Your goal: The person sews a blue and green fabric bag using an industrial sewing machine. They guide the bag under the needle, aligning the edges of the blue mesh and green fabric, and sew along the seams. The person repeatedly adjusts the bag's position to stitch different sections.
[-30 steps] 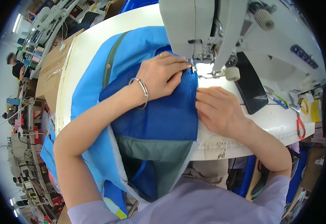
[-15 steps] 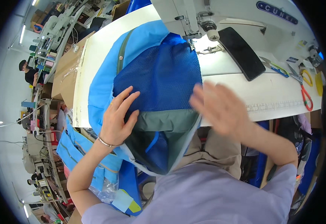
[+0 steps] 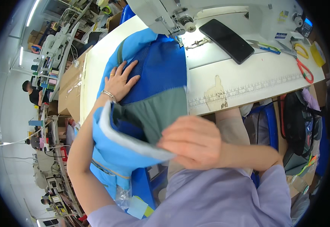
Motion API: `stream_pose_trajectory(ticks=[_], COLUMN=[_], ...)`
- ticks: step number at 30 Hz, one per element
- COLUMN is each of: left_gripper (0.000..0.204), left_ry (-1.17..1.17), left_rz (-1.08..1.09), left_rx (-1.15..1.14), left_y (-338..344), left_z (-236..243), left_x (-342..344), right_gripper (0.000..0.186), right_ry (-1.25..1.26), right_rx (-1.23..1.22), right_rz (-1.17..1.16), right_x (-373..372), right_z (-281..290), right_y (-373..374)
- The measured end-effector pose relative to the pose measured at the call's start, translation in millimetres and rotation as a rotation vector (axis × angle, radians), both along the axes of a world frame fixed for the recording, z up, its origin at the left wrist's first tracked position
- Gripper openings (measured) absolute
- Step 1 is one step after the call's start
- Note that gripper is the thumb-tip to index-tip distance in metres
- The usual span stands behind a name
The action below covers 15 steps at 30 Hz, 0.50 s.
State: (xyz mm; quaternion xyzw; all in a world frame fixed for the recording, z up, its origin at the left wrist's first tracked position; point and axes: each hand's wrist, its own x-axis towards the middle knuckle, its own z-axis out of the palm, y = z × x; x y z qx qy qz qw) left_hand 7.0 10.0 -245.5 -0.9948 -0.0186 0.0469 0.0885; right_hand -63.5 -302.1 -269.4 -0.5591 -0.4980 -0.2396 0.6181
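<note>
A blue fabric bag piece with dark blue mesh and a grey-green band lies partly on the white sewing table and hangs over its front edge. My left hand rests on the mesh with fingers spread. Near the bag's open mouth, my right hand is closed at the end of the pale edge strip; motion blurs its fingers, but they appear to pinch that edge. The far end of the mesh reaches the needle area of the sewing machine.
A black phone lies right of the needle. Beyond it are blue-green snips, red-handled scissors and a yellow tape roll. A printed ruler runs along the table front. More blue pieces hang at lower left.
My right hand has come down from beside the mesh to the bag's mouth, whose pale edge is now lifted and folded over. My left hand has slid farther up the mesh.
</note>
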Motion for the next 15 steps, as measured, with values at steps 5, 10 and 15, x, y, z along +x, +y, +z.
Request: stream_pose_trajectory(ticks=[5,10,15], left_gripper=[0.07,0.059,0.035], left_ry=[-0.057,-0.071,-0.31], left_rz=[-0.142,-0.264,-0.696], left_rx=[-0.123,-0.122,-0.162], left_y=[45.4,35.3,-107.5], left_z=[-34.3,-4.7,42.3], left_x=[15.6,25.6,17.1], right_gripper=[0.024,0.021,0.028], right_ry=[0.153,0.111,0.001], right_rx=[-0.24,-0.274,-0.26], right_rz=[-0.023,-0.036,-0.061], right_x=[-38.0,-42.9,-38.5], right_z=[-95.1,-94.8,-58.4], right_y=[-17.1,-7.4,-9.9])
